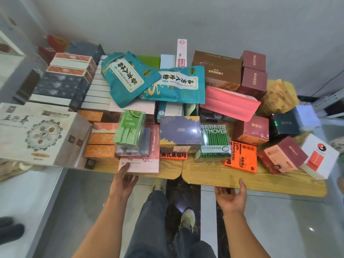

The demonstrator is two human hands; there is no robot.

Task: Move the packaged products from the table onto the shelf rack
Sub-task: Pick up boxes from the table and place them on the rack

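Note:
A wooden table (260,180) is piled with packaged products. My left hand (123,180) reaches to the front edge, fingers straight, its fingertips touching a flat pink box (141,165) that overhangs the edge. My right hand (231,199) hovers open, palm up, just below the table's front edge, holding nothing. Above it lie an orange Caffe Americano box (241,158) and a green Vitmover pack (214,141). A purple box (179,134) and a green sachet pack (130,132) sit near the front middle. Two teal pouches (149,81) lie on top at the back.
A large white gift box (40,134) fills the left front. Stacked dark and orange boxes (63,79) stand at the back left, maroon boxes (254,75) at the back right. A white box (319,155) overhangs the right edge. A metal rack (329,99) shows at far right. My legs and shoes stand below.

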